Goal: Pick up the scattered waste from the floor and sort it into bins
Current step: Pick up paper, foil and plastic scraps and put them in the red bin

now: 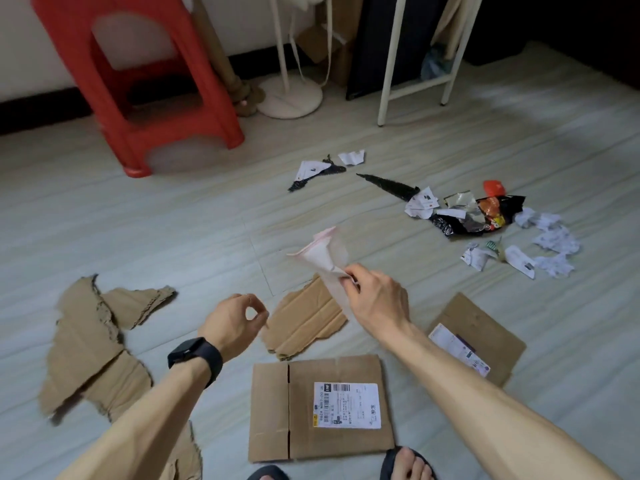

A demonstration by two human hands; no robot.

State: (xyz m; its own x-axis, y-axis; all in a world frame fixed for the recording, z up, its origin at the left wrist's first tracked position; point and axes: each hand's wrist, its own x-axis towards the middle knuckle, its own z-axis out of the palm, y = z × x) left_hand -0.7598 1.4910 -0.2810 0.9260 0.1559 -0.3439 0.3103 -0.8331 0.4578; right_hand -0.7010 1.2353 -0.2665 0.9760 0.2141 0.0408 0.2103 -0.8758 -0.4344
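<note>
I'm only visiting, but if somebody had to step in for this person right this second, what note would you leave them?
The right hand pinches a thin plastic bag, held above the floor. The left hand is curled, with nothing visible in it.
On the floor: torn cardboard pieces, a flattened labelled box, a labelled cardboard sheet, a heap of wrappers and crumpled paper, black plastic scraps.
Done: only the bag is picked up.
Left: everything else. No bin is in view.

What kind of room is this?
Probably a room in someone's home: a red plastic stool and a round white fan base sit by the wall, beside a white table leg.
</note>
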